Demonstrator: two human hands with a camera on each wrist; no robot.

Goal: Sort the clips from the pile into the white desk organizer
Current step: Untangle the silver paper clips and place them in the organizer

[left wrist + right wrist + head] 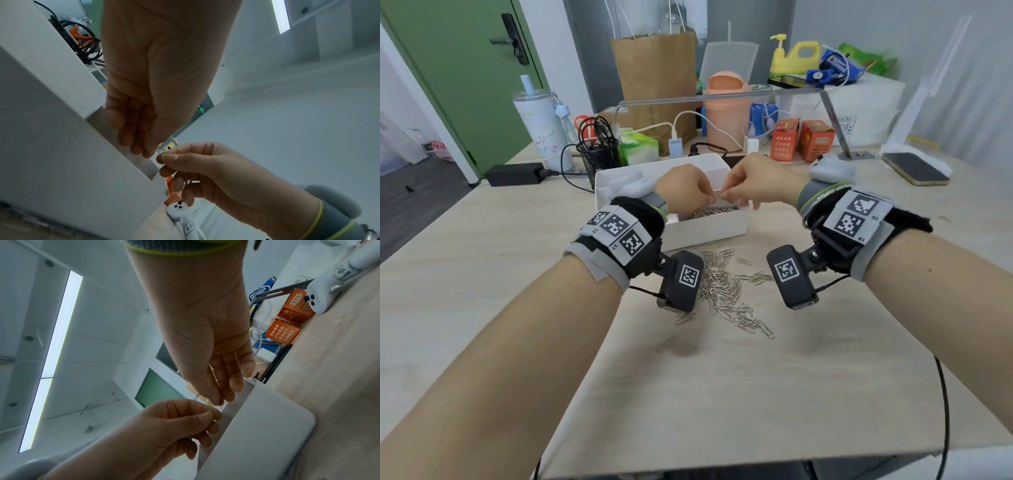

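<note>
The white desk organizer [722, 230] stands mid-table, with several silver clips [710, 212] lying in its front compartment. Just in front of it, a loose pile of paper clips [722, 287] is spread on the table between my wrists. Both hands hover over the organizer, fingertips meeting. My left hand [710, 198] has curled fingers, and its thumb pinches a small clip [158, 151]. My right hand [724, 195] pinches the same spot from the other side. The clip is barely visible between the fingertips. The organizer's wall [61, 146] [257, 426] fills the wrist views.
Behind the organizer stand a black mesh pen holder [599, 154], a green tissue box [638, 147], two orange boxes [803, 138] and a peach bin [726, 113]. A phone [914, 168] lies at the right, with a lamp base [858, 155] beside it. The table's front edge [722, 462] is near me.
</note>
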